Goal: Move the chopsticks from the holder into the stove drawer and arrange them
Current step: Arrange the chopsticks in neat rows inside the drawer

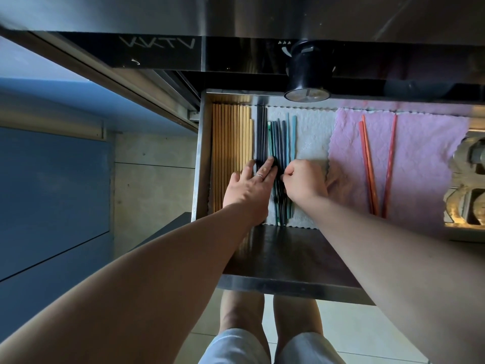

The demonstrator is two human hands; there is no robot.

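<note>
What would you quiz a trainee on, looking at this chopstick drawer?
1. True or false: the red chopsticks lie on the pink cloth.
2. Which hand shows a ring? A) the left hand B) the other hand
3. Fill in: the wooden chopsticks lie along the drawer's ____ wall, from the person's side.

Key: 1 true; 2 A; 3 left.

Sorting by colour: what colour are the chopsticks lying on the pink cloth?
Red-orange; the chopsticks show best in the head view.
</note>
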